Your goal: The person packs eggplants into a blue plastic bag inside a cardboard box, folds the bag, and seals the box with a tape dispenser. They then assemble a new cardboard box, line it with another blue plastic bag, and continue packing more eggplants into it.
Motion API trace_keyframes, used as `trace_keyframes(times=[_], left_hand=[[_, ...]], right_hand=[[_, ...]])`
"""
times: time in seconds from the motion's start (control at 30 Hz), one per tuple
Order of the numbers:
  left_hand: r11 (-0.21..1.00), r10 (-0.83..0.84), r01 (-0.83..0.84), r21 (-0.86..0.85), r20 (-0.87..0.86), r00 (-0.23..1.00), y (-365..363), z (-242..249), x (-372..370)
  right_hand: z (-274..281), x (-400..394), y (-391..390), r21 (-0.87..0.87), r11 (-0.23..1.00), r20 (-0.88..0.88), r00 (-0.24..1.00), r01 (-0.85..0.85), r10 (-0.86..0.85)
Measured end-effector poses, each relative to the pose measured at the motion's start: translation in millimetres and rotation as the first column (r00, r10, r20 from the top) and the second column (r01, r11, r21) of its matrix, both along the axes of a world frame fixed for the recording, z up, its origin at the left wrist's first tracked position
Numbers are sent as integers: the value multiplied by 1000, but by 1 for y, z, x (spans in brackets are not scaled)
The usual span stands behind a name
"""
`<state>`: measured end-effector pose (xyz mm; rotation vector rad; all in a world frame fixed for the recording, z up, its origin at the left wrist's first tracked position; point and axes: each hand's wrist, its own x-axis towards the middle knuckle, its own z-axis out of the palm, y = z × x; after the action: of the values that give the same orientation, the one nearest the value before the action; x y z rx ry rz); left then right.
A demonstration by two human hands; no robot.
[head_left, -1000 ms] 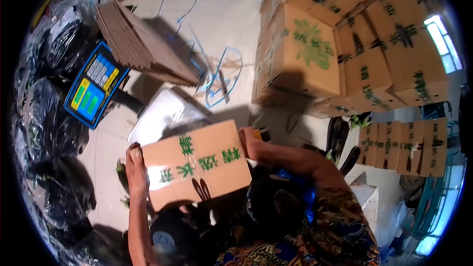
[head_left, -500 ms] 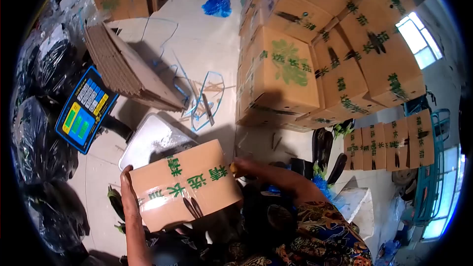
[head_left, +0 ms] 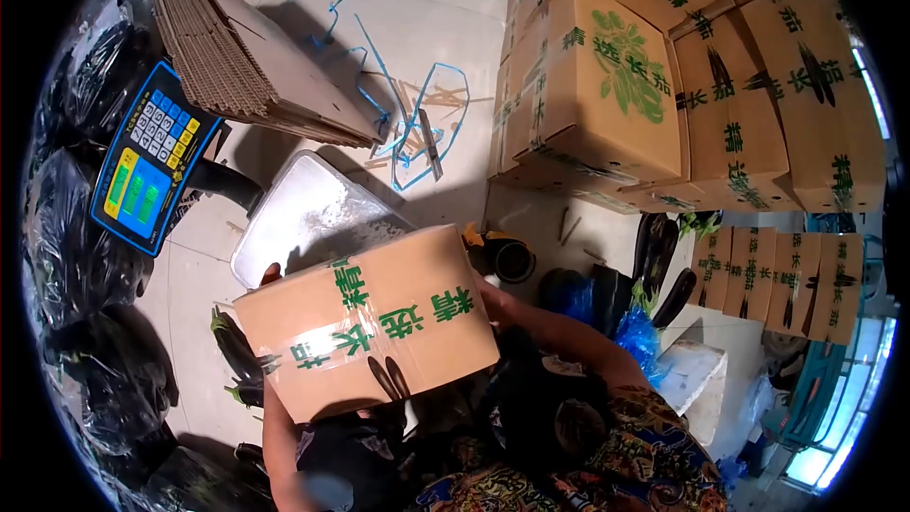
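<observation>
A taped carton (head_left: 365,322) with green print and dark eggplant pictures is tilted in front of my body, over the near edge of the metal scale plate (head_left: 308,199). My left hand (head_left: 272,273) grips its left side; only the fingertips show above the top edge. At the right side, my right hand (head_left: 480,286) is against the carton, its fingers mostly hidden. A yellow-and-black tool, apparently a tape dispenser (head_left: 507,254), juts out beside that hand and seems held in it.
The scale display (head_left: 152,161) and black plastic bags (head_left: 85,246) are at the left. Flat cardboard (head_left: 275,76) leans behind the plate. Stacked cartons (head_left: 607,85) stand at the right, eggplants (head_left: 656,251) below them. Blue strapping (head_left: 431,123) lies on the floor.
The view has shifted, so the surroundings sit higher and farther right. The carton has moved slightly relative to the scale plate. The yellow-and-black tool now shows more fully beside my right hand.
</observation>
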<state>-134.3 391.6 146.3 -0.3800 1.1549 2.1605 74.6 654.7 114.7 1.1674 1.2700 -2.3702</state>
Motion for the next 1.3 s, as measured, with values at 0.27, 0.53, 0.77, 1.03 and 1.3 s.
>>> trace_keyframes(times=[0.27, 0.53, 0.77, 1.03, 1.3], left_hand=[[990, -31, 41, -133, 83, 996, -15, 10, 17], [969, -99, 98, -228, 8, 995, -2, 66, 12], [947, -297, 241, -215, -284, 912, 90, 178, -27], [842, -528, 494, -215, -512, 677, 266, 312, -38], [645, -670, 693, -322, -675, 309, 389, 290, 58]], right_hand=[[-3, -15, 3, 12, 1000, -20, 1000, 20, -20], [28, 3, 22, 25, 993, -100, 988, 118, -115], [80, 26, 40, -46, 958, -210, 934, 284, -288], [146, 22, 44, -338, 810, -280, 771, 479, -572], [173, 24, 104, -556, 812, -591, 601, 179, -538]])
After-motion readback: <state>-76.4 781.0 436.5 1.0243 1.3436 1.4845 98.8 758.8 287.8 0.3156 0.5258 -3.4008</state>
